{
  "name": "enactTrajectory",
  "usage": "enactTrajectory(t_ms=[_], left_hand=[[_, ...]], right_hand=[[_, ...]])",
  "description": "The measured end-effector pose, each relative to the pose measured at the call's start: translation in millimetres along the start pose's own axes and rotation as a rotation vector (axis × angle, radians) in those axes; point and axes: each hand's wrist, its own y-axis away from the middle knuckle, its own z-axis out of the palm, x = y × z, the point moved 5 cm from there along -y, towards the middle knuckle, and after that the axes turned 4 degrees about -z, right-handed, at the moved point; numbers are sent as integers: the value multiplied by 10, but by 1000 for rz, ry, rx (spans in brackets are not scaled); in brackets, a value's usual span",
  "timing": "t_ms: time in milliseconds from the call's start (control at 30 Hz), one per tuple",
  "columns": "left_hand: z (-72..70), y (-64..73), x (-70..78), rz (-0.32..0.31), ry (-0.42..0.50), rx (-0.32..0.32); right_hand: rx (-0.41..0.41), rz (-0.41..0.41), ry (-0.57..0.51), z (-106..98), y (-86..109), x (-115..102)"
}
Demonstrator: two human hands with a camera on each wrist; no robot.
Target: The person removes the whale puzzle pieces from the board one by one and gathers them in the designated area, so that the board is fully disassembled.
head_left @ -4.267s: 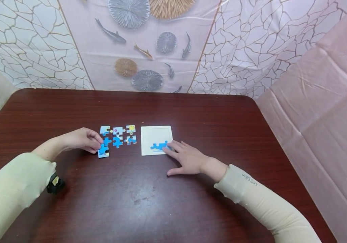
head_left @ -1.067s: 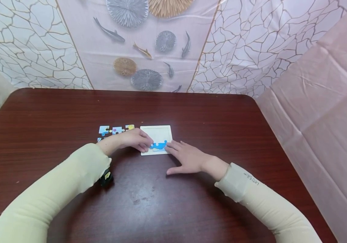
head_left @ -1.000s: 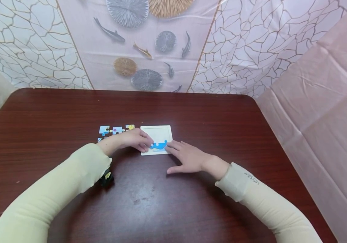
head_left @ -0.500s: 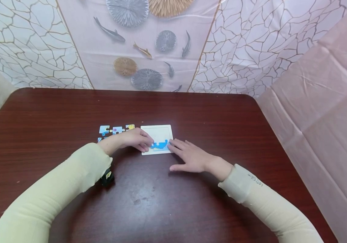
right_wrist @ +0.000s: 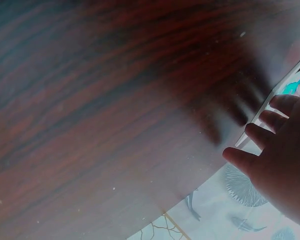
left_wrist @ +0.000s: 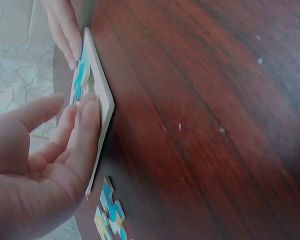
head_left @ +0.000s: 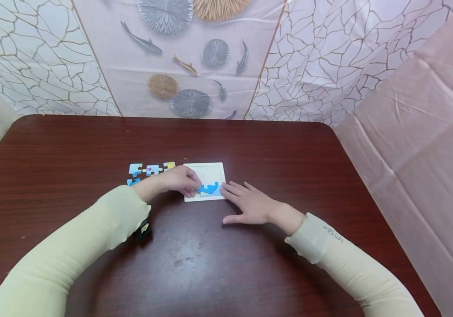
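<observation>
In the head view, a square white puzzle tray (head_left: 206, 172) lies on the table with joined blue puzzle pieces (head_left: 210, 189) along its near edge. My left hand (head_left: 179, 178) is over the tray's near left corner, thumb and fingers pinching a puzzle piece that they mostly hide. The left wrist view shows these fingertips (left_wrist: 90, 112) down at the tray's rim (left_wrist: 106, 95), beside the laid pieces. My right hand (head_left: 252, 204) is spread flat, fingertips at the tray's right edge. In the right wrist view, the right hand's straight fingers (right_wrist: 260, 135) reach along that edge.
Left of the tray lie several loose puzzle pieces, among them a sun piece (head_left: 169, 166) and a pale blue piece (head_left: 135, 168), partly covered by the left forearm. The dark wooden table (head_left: 210, 264) meets a patterned cloth backdrop (head_left: 194, 66) behind.
The left hand moved right from the loose pieces to the tray's near left corner, where it stays with small finger shifts. The right hand slid slightly right, off the laid pieces to the edge.
</observation>
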Motion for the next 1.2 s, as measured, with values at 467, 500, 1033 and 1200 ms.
enactTrajectory(t_ms=[467,500,1033,1200], left_hand=[[9,-33,6,-33,78,45],[3,-32,1,-31,87,44],[-200,103,-101,-46,69,71],[-259,158,-159,-56,82,69]], right_hand=[[-5,-8,1,1,8,-5],[-4,-9,-1,1,8,-6],[7,-14,12,-8,6,-12],[0,-7,17,7,-2,1]])
